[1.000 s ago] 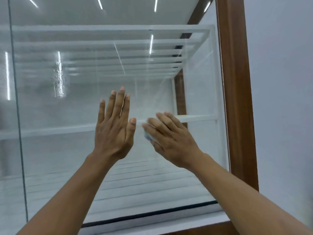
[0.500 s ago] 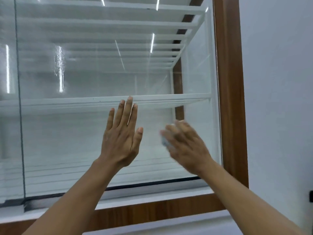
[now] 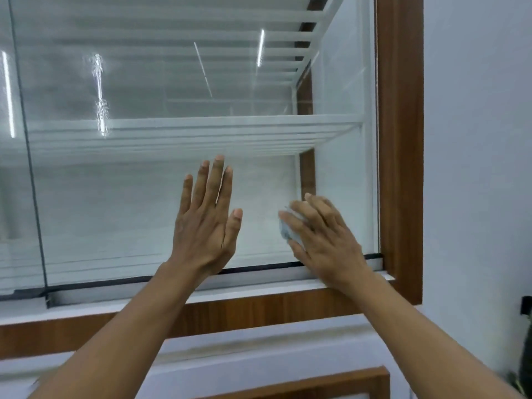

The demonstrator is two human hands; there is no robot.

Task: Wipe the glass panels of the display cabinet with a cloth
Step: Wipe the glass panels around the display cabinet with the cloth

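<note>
The display cabinet's glass panel [image 3: 121, 203] fills the view, framed in brown wood [image 3: 400, 139]. My left hand [image 3: 205, 223] lies flat on the glass with fingers spread, holding nothing. My right hand [image 3: 325, 237] presses a small crumpled pale cloth [image 3: 288, 230] against the lower right corner of the panel; only a bit of the cloth shows past the fingers.
White slatted shelves [image 3: 201, 131] sit inside the cabinet. A dark vertical seam [image 3: 31, 180] divides this panel from another at the left. A black seal [image 3: 259, 267] and wooden sill [image 3: 259, 308] run below. A plain wall [image 3: 478, 139] stands to the right.
The view has tilted down, showing the cabinet's lower sill. My right hand with the cloth has slid right and down the glass toward the bottom corner. My left hand stays flat.
</note>
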